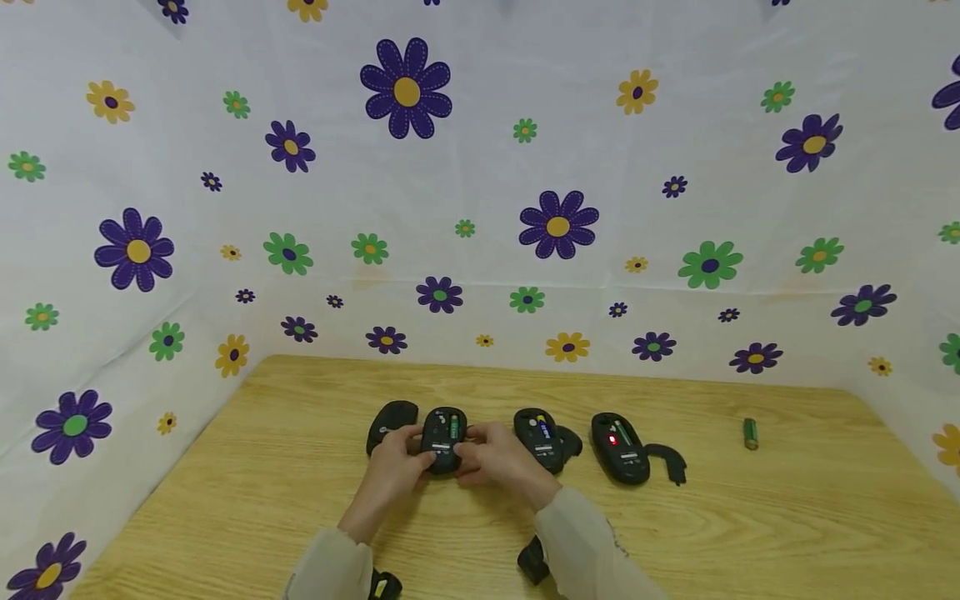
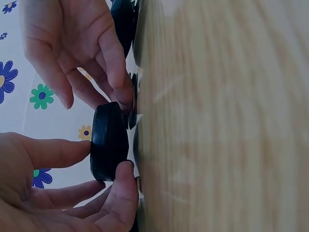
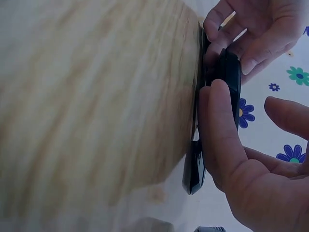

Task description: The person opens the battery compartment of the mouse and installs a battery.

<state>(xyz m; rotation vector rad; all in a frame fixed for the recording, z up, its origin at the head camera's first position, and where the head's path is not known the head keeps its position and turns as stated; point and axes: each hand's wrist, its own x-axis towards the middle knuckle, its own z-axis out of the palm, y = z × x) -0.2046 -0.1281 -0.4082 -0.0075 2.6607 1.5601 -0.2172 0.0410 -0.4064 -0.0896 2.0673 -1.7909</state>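
In the head view a black computer mouse (image 1: 444, 467) is bottom up between the hands, with a green battery (image 1: 454, 427) in its uncovered compartment. My left hand (image 1: 393, 467) grips its left side, thumb on the upper face and fingers underneath. Seen from the left wrist, the mouse (image 2: 108, 142) is held just off the table. The fingers of my right hand (image 1: 498, 458) touch the opposite edge, fairly straight. In the right wrist view that hand's thumb (image 3: 287, 116) stands apart above the mouse. Another black mouse (image 1: 390, 421) lies behind the left hand.
Two more upturned mice, one with a blue battery (image 1: 543, 428) and one with a lit red sensor (image 1: 612, 439), lie to the right. A curved black cover (image 1: 669, 460) sits beside the latter. Farther right is a loose green battery (image 1: 751, 434). A flowered cloth (image 1: 480, 167) surrounds the wooden table.
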